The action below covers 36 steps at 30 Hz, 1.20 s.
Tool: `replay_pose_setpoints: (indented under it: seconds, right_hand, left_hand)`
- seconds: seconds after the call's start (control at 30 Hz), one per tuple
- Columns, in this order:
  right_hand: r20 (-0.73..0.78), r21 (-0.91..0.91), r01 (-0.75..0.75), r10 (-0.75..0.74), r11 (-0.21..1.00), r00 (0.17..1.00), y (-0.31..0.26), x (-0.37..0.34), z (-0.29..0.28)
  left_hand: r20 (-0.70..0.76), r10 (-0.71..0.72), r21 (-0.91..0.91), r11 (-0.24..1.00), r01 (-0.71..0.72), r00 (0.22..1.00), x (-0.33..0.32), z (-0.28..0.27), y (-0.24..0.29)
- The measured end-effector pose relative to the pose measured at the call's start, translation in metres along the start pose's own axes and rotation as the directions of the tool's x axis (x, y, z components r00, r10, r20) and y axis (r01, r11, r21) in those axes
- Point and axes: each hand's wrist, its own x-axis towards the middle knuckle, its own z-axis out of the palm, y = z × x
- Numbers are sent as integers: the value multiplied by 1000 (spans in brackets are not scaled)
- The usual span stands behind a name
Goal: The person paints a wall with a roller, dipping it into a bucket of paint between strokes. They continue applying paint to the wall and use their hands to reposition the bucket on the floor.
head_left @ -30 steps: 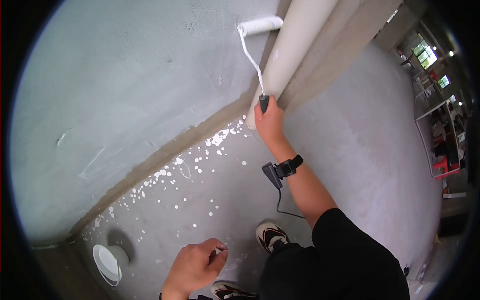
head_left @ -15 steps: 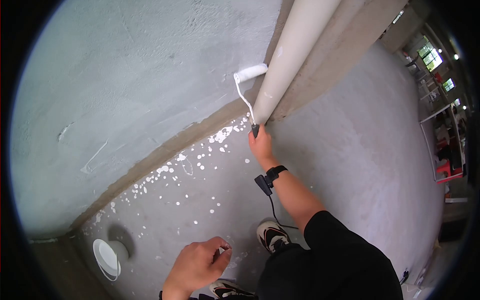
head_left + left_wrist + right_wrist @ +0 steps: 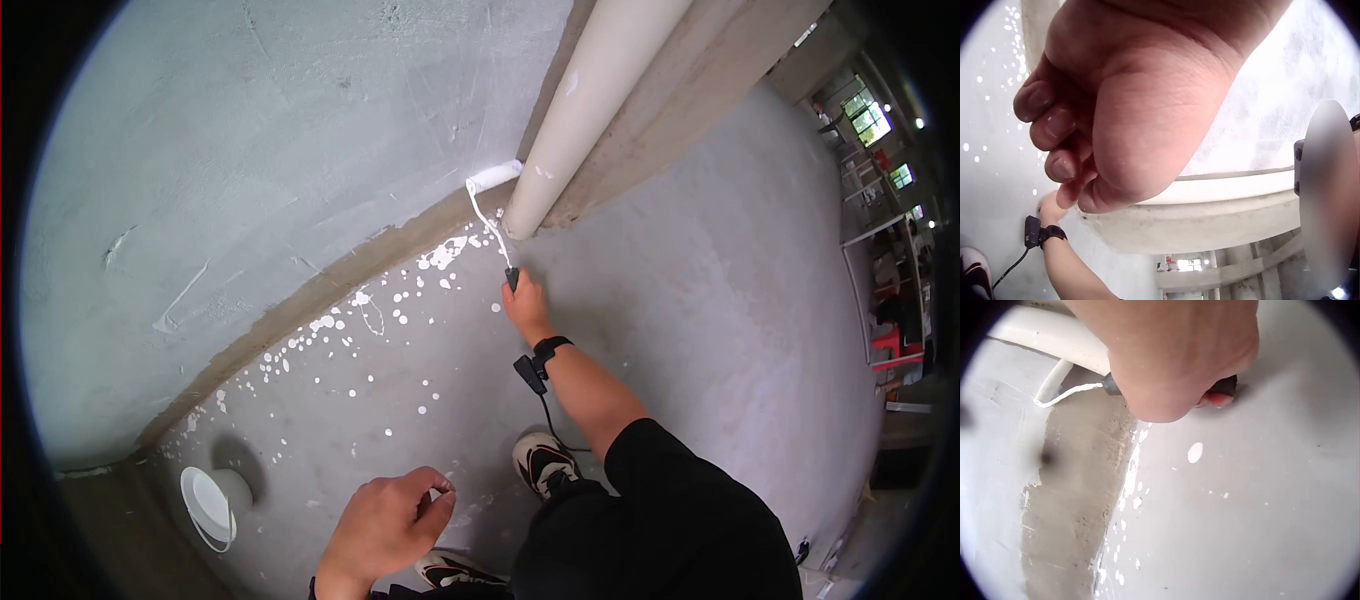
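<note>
In the head view the right hand (image 3: 526, 306) grips the dark handle (image 3: 512, 277) of a paint roller, whose white sleeve (image 3: 495, 177) lies at the foot of the wall (image 3: 300, 130), beside the pipe (image 3: 590, 100). The right wrist view shows the hand (image 3: 1179, 362) wrapped round the handle, with the paint-coated wire (image 3: 1075, 391) leading to the roller (image 3: 1054, 378). The left hand (image 3: 388, 525) hangs over the floor with loosely curled fingers and holds nothing; the left wrist view shows its fingers (image 3: 1060, 125) bent toward the palm.
A white bucket (image 3: 215, 502) with a wire handle stands on the floor at the lower left. White paint drops (image 3: 440, 255) speckle the floor (image 3: 470, 370) along the wall. Two shoes (image 3: 545, 465) are below. Metal frames and a red stool (image 3: 888, 345) stand far right.
The right hand has brought the roller down along the wall beside the pipe, from higher up to the strip near the floor. The left hand has barely moved.
</note>
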Motion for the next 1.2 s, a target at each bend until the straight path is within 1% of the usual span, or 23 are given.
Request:
replay_pose_setpoints:
  seconds: [0.07, 0.1, 0.17, 0.2, 0.27, 0.3, 0.37, 0.4, 0.47, 0.5, 0.57, 0.67, 0.8, 0.87, 0.97, 1.2]
  right_hand:
    - [48, -28, -18, 19, 999, 999, 6, -6, 1]
    - [55, -30, -19, 21, 999, 998, 7, -10, -1]
    - [76, -106, -29, 37, 994, 996, 11, -17, -7]
    - [81, -102, -28, 36, 994, 996, 14, -19, -10]
    - [200, -240, -9, 59, 971, 978, 23, -25, -19]
    - [201, -238, -9, 58, 971, 978, 21, -26, -22]
    - [264, -275, -37, 113, 961, 958, 17, -26, -26]
    - [273, -275, -33, 111, 961, 956, 14, -27, -27]
    - [250, -342, -45, 137, 939, 959, 8, -26, -32]
    - [252, -342, -43, 135, 939, 958, 7, -26, -34]
    - [255, -398, -35, 147, 917, 956, 5, -24, -39]
    - [266, -445, -19, 152, 895, 952, -8, -22, -55]
    - [272, -464, -28, 173, 885, 946, -32, -21, -75]
    - [231, -482, -55, 187, 874, 955, -41, -20, -84]
    - [217, -495, -34, 162, 868, 963, -45, -20, -90]
    - [184, -494, -50, 161, 868, 970, -53, -19, -104]
  left_hand:
    - [1, 17, -2, 1000, -17, 1000, 0, 0, -1]
    - [4, 12, -6, 1000, -12, 1000, -1, 0, -1]
    - [7, 4, 9, 1000, -4, 1000, -2, -2, 0]
    - [5, -1, 10, 1000, 1, 1000, -3, -3, -1]
    - [-2, -9, -1, 1000, 9, 1000, -6, -4, -2]
    - [-3, -10, 0, 1000, 10, 1000, -7, -5, -2]
    - [-22, -12, -1, 1000, 12, 1000, -10, -6, -1]
    - [-23, -19, -5, 1000, 19, 1000, -11, -6, -1]
    - [-31, -18, -7, 1000, 18, 999, -12, -7, -2]
    - [-32, -20, -9, 1000, 20, 999, -12, -7, -1]
    - [-53, 24, -1, 1000, -24, 998, -14, -7, 0]
    - [-58, 23, 2, 1000, -23, 998, -15, -6, 0]
    - [-77, 40, -18, 999, -42, 996, -15, -7, 2]
    - [-51, 41, 22, 999, -39, 998, -15, -9, 4]
    - [-69, 75, 10, 997, -75, 995, -19, -7, 6]
    - [-83, 70, 4, 998, -70, 994, -23, -10, 3]
